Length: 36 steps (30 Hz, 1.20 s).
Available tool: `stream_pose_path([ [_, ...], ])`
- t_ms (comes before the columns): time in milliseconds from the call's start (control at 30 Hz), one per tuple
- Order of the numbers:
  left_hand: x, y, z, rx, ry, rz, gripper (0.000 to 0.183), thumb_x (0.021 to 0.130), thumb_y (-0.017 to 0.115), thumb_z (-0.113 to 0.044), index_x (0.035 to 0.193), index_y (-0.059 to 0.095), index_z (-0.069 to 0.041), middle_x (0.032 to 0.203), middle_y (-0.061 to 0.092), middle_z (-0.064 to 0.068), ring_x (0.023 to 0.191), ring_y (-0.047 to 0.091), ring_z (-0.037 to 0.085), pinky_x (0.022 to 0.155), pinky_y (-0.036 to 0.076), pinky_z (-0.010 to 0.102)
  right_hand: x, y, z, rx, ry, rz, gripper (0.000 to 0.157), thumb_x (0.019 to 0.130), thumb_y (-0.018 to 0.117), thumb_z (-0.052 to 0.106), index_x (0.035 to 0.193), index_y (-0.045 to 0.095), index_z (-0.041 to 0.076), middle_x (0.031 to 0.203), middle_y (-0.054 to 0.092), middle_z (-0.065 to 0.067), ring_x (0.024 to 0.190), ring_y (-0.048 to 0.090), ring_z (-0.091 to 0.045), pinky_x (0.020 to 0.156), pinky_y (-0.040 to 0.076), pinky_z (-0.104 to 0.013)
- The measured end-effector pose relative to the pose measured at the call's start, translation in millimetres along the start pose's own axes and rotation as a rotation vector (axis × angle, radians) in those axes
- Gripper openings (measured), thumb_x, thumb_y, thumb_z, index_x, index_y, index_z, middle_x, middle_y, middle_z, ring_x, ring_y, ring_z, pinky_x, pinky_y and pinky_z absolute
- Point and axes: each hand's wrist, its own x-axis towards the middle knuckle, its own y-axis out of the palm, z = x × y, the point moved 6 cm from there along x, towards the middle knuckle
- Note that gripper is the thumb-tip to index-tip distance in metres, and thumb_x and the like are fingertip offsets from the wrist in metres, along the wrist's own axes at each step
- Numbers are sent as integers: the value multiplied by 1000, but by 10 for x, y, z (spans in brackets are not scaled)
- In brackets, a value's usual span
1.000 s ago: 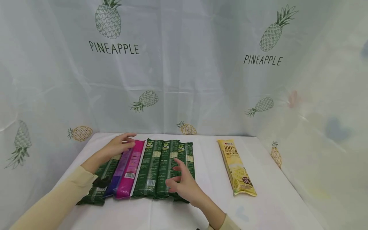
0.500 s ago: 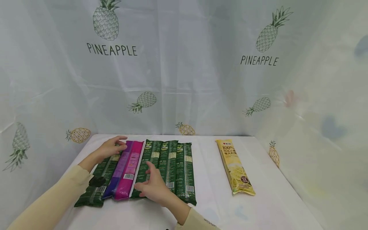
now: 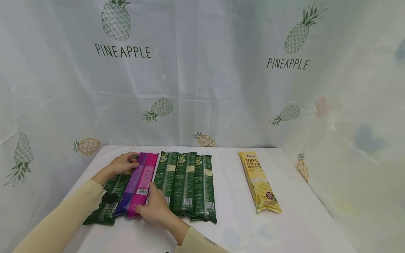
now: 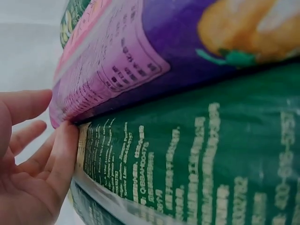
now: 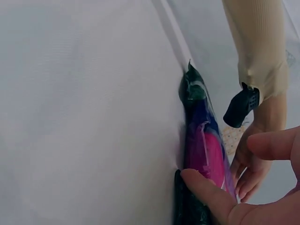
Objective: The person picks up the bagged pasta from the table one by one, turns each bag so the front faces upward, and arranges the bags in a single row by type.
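Note:
Long green spaghetti packets (image 3: 183, 182) lie side by side on the white table. Left of them is a purple-and-pink packet (image 3: 147, 182); whether it is one packet or two, I cannot tell. Another green packet (image 4: 187, 154) lies against its purple side. My left hand (image 3: 123, 164) is at the far end of this seam, thumb and fingertips touching the packet edges in the left wrist view. My right hand (image 3: 156, 207) reaches the pink near end, thumb at its front and forefinger along its right side. In the right wrist view, its thumb and finger are spread apart.
A yellow pasta packet (image 3: 260, 182) lies alone on the right side of the table (image 3: 227, 196). A pale curtain (image 3: 221, 88) with pineapple prints hangs behind and at both sides. A dark device (image 5: 241, 107) sits on the left cuff.
My right hand has moved left across the green packets to the pink near end. My left hand has shifted slightly left, its fingers lower at the purple packet's edge.

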Motion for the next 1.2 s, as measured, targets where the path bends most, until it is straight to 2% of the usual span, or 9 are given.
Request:
stream_pose_path([
  [167,-11,24,0,-5,-6,27,72,106,66,-15,162,28,9,145,46,42,114,70,44,88,62,48,55,42,23,-67,34,-10,87,85,85,17,161,43,11,125,54,-7,89,56,-17,79,54,-34],
  [267,1,37,-31,15,-6,36,76,104,69,-15,162,27,11,144,47,42,114,69,43,88,62,47,107,59,34,-84,41,-23,83,85,85,16,159,47,9,128,53,-8,92,57,-18,80,56,-35],
  [367,15,45,-45,43,-7,35,78,101,71,-13,161,27,13,136,53,39,107,71,38,84,63,45,139,69,49,-75,28,-65,80,83,84,13,156,50,7,130,52,-8,95,57,-18,83,56,-34],
  [500,25,47,-55,105,-12,26,79,100,72,-14,160,29,14,122,61,33,98,71,32,81,64,44,152,120,50,-75,-8,-89,81,81,83,9,155,51,6,125,50,-7,89,55,-15,75,55,-29],
  [633,27,51,-76,173,-24,38,79,101,71,-19,161,29,12,118,66,32,96,73,34,81,64,47,141,190,42,-218,-52,-80,90,81,88,16,159,46,5,128,51,-6,95,56,-13,79,55,-26],
  [733,21,45,-104,239,-26,35,79,101,71,-23,161,32,9,126,65,36,101,74,40,87,61,52,134,221,53,-334,-100,-104,92,80,93,19,158,47,1,132,53,-7,106,58,-15,89,54,-26],
  [900,-5,44,-142,312,-16,18,77,102,70,-27,161,35,8,140,57,40,111,71,46,94,57,58,147,227,96,-420,-173,-133,79,79,92,14,149,59,-1,128,56,-7,107,61,-16,89,53,-24],
  [1067,-34,88,-160,190,-30,34,76,102,68,-20,162,32,8,146,52,41,109,72,42,89,61,52,173,188,99,-416,-208,-116,70,79,88,8,145,65,1,127,60,-7,109,60,-11,91,52,-21],
  [1200,-52,135,-162,53,-68,59,74,104,64,-13,164,25,9,148,47,42,109,73,42,89,62,49,194,137,77,-327,-225,-69,66,81,84,4,144,65,-1,124,61,-7,105,57,-7,88,51,-19],
])
